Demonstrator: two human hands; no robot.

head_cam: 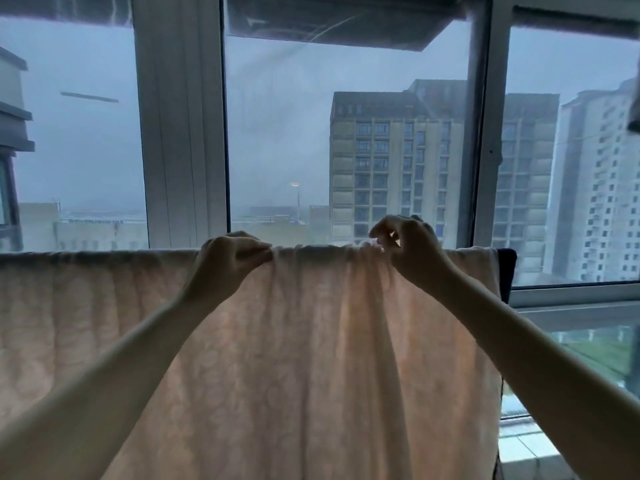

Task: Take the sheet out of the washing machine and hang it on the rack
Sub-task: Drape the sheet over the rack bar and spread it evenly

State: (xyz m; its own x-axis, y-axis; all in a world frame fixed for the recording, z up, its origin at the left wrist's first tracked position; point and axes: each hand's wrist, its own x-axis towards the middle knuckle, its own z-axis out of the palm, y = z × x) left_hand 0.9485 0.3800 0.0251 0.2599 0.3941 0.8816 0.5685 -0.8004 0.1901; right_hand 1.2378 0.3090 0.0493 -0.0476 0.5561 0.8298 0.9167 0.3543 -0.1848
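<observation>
A pale pink patterned sheet (311,358) hangs draped over a horizontal bar that the cloth hides, its top fold running across the view at window-sill height. My left hand (232,258) pinches the top fold left of centre. My right hand (408,247) pinches a bunched part of the fold right of centre. Both arms reach up and forward over the hanging cloth. The washing machine is out of view.
A large window with white frames (183,133) stands right behind the sheet, with tower blocks outside. A dark item (506,271) hangs at the sheet's right end. A window ledge (571,299) runs at the right.
</observation>
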